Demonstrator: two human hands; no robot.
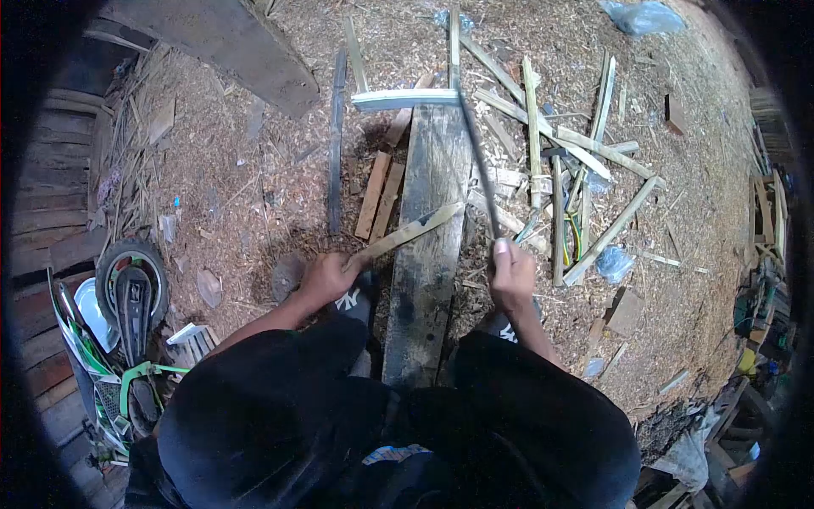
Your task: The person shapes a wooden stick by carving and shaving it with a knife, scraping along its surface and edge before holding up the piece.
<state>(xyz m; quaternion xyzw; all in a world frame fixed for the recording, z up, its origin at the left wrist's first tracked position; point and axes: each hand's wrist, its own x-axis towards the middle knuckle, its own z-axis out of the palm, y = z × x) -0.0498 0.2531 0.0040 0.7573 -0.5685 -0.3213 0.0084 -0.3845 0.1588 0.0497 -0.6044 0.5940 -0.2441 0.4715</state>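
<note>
My left hand is closed round the near end of a wooden strip. The strip's far end lies across a long weathered plank between my legs. In my right hand is a long, thin, dark blade-like tool, gripped at its near end. It slants forward and left, its far end by a pale wooden crosspiece at the plank's far end. The handle is hidden in my fist, and I cannot tell the tool's exact kind.
Several split wooden strips lie jumbled on the chip-strewn ground at right. Short brown boards lie left of the plank. A thick beam juts in at upper left. A small green-and-black motorbike stands at lower left. A plastic bag lies at right.
</note>
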